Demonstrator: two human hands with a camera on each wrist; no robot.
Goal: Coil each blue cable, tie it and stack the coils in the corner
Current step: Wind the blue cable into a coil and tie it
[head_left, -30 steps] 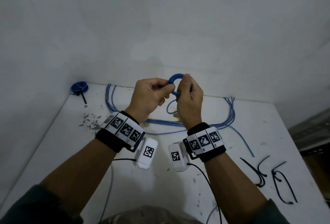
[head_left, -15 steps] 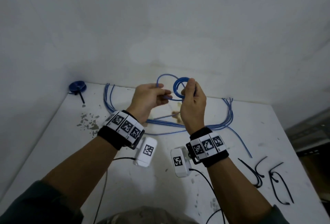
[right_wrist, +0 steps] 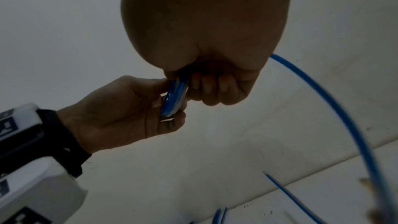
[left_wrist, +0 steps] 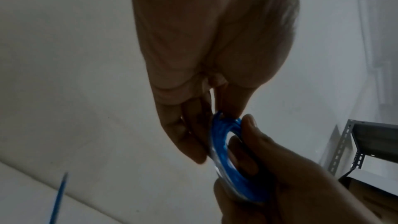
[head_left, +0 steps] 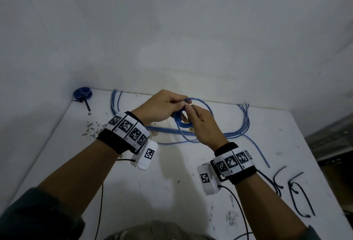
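Both hands lower than half a second ago, above white table (head_left: 172,192). Right hand (head_left: 205,125) pinches small blue cable coil (head_left: 182,123); left hand (head_left: 162,108), earlier apart, now grips its top. Loose loop (head_left: 207,106) wider, trailing right.

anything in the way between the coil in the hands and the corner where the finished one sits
Nothing solid that shows. The coil, held by the left hand and right hand, is above the table. Toward the finished coil in the corner lie only loose blue cables, flat on the table, and the coil's unwound tail trails behind.
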